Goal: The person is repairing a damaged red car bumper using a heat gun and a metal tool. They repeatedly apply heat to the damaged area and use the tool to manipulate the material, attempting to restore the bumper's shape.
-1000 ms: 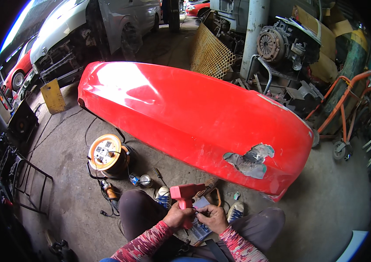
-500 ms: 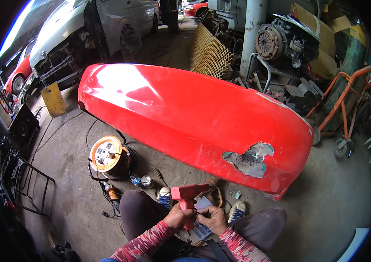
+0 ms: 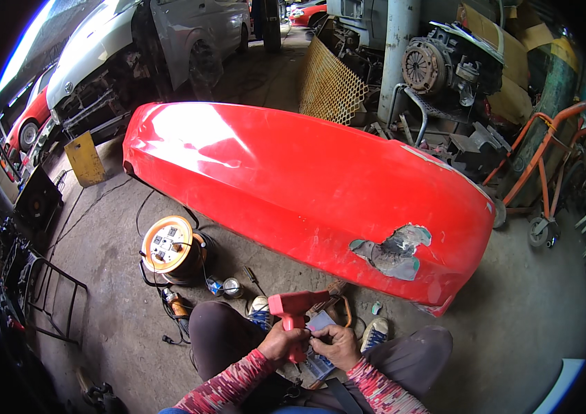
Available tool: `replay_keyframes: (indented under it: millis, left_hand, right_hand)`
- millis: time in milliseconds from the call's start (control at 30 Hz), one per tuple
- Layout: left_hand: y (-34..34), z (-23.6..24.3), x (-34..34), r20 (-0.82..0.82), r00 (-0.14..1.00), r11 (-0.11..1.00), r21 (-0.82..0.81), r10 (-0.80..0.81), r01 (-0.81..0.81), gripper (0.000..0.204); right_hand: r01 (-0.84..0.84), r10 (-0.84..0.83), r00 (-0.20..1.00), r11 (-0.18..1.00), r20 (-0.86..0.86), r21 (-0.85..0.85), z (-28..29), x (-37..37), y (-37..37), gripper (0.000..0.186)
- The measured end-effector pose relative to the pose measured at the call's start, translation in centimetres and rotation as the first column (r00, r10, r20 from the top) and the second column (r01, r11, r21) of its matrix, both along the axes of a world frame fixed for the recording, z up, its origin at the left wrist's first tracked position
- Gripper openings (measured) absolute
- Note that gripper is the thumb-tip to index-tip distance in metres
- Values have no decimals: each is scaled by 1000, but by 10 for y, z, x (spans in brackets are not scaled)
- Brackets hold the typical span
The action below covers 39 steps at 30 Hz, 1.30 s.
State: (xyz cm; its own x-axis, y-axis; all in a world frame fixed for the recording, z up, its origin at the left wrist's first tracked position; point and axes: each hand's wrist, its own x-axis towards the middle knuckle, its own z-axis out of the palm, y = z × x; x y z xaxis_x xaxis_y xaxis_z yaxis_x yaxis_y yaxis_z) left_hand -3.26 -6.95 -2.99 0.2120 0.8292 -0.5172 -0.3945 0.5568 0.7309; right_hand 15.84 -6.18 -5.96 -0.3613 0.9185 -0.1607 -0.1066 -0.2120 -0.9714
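Observation:
My left hand (image 3: 280, 343) is closed round the grip of a pink-red pistol-shaped tool (image 3: 296, 303). My right hand (image 3: 334, 345) is pinched just right of that grip; what its fingers hold is too small to make out. Below my hands, between my knees, a clear compartment box (image 3: 322, 319) with small parts is partly hidden. A long red bumper (image 3: 286, 179) lies across the floor beyond my shoes, with a torn, scraped grey patch (image 3: 393, 255) at its right end. An orange-handled tool (image 3: 345, 310) lies near my right shoe.
An orange cable reel (image 3: 169, 241), small cans (image 3: 233, 287) and a power tool (image 3: 177, 303) sit at front left, beside a black metal frame (image 3: 55, 303). Behind stand a white van (image 3: 106, 48), an engine (image 3: 448, 65), yellow mesh (image 3: 331, 83), a pillar (image 3: 398, 55) and an orange trolley (image 3: 541, 159).
The view has shifted very slightly. My hands and the pink-red tool stay in nearly the same positions.

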Motion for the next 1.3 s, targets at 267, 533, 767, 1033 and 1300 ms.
replay_keyframes:
  millis: [267,533,767,1033,1300]
  left_hand:
    - [-2,-2,2,21,1000,999,54,3,-4,30]
    - [-2,-3,2,2,1000,998,64,-12,12,28]
    - [-2,3,4,-11,1000,997,75,24,-23,26]
    - [-1,6,4,-12,999,996,77,42,-41,25]
    - [-3,1,4,-13,1000,994,103,28,-27,23]
  right_hand:
    - [-2,2,999,1000,44,-9,-1,1,-1,11]
    - [-19,16,998,999,68,38,3,2,1,13]
    - [-1,-6,997,997,83,73,4,1,1,13]
    - [18,-20,996,999,-82,-30,9,-2,4,14]
    - [8,-7,999,999,-38,31,7,-1,7,13]
